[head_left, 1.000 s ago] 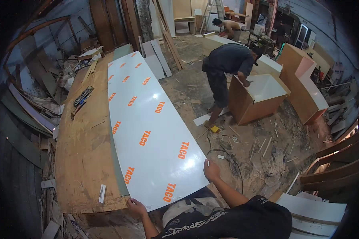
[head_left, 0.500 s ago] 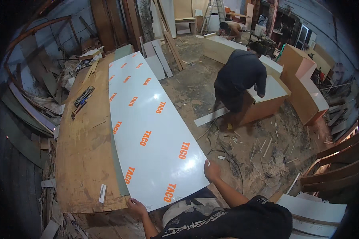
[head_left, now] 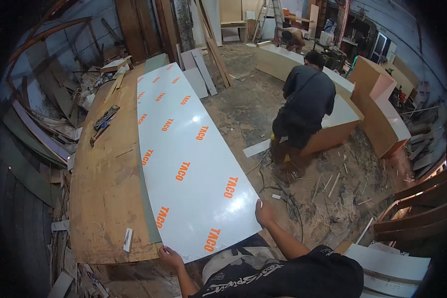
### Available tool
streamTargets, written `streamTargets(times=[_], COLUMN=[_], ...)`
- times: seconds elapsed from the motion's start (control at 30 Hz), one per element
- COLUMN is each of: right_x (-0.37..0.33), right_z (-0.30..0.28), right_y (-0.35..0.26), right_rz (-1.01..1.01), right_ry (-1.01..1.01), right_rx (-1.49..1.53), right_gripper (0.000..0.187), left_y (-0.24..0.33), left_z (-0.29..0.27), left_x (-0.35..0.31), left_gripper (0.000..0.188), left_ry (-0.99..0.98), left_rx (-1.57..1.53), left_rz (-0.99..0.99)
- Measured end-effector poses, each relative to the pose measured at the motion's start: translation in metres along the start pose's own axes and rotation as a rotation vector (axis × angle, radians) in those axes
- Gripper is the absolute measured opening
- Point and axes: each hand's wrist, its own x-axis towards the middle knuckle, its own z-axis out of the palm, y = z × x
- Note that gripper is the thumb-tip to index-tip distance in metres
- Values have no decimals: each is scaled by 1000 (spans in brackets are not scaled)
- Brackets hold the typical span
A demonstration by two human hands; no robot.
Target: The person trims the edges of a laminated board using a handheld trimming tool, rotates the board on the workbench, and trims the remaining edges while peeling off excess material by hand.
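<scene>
A long white glossy laminate sheet (head_left: 208, 169) with orange print lies lengthwise in front of me, its right part reaching past the edge of a wooden worktable (head_left: 104, 198). My left hand (head_left: 170, 259) grips its near left corner. At the near right edge, my right hand (head_left: 265, 213) holds the sheet with the fingers tucked beneath, partly hidden. A greenish-grey strip (head_left: 149, 198) of another board shows under the sheet's left edge. Left of the sheet, a hammer (head_left: 101, 133) and other dark tools rest on the table, and a small white offcut (head_left: 128, 240) sits near its front.
To the right, a person in dark clothes (head_left: 308, 99) bends over a box-like cabinet (head_left: 333, 136); another person (head_left: 292, 38) crouches farther back. Wood scraps and a cable (head_left: 295, 203) litter the floor. Curved white panels (head_left: 387, 263) stand at the lower right; boards (head_left: 198, 74) lean behind.
The person in dark clothes has shifted right and risen somewhat beside the cabinet. My hands keep their hold on the sheet, and the view has shifted slightly.
</scene>
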Motion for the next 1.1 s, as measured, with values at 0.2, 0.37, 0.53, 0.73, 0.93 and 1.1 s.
streamTargets(times=[0.2,0.37,0.53,0.73,0.93,1.1], right_x=[2,1,3,-2,1,2], right_z=[1,1,6,-3,0,0], right_y=[-3,-3,1,-7,-3,-2], right_rz=[76,52,37,67,66,65], right_ry=[-44,0,39,8,-24,-56], right_rx=[10,28,44,20,-19,32], right_gripper=[55,52,52,53,53,52], left_y=[6,1,-3,5,6,-2], left_z=[1,2,3,1,1,4], left_x=[-1,1,0,-2,-1,0], left_gripper=[21,21,20,19,21,21], left_ry=[72,59,36,91,88,94], left_rx=[-38,-20,9,118,75,82], left_rz=[34,45,30,6,23,31])
